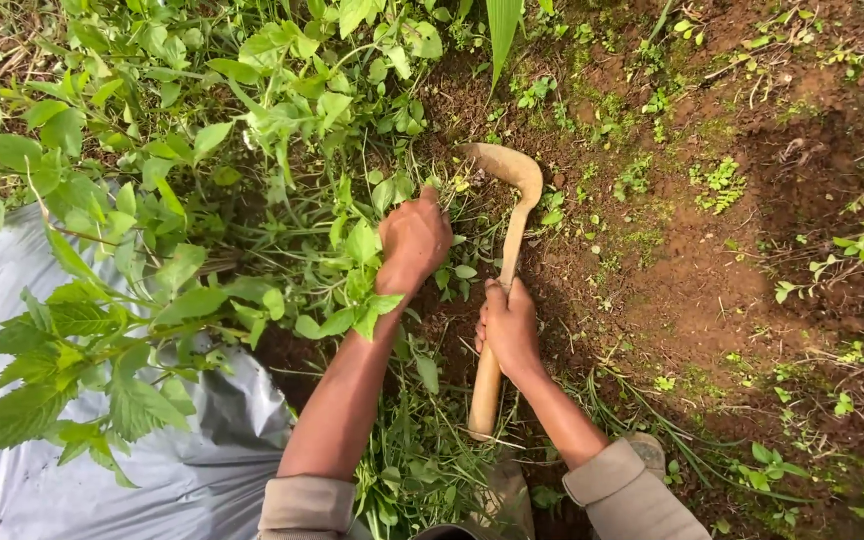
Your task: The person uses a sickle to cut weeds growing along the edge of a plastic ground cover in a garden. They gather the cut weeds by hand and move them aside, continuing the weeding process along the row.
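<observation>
Head camera shows the left hand (414,238) fisted around weed stems (337,235), pulling them aside, so the right hand (508,328), clenched on the sickle (505,245), reaches their base.

The left hand (413,238) closes into a clump of green weeds (282,230), its fingertips buried among the stems. The right hand (508,328) covers the middle of the wooden handle (487,390). The grey plastic sheet (12,300) runs off the left and bottom edges, partly screened by leaves.
</observation>
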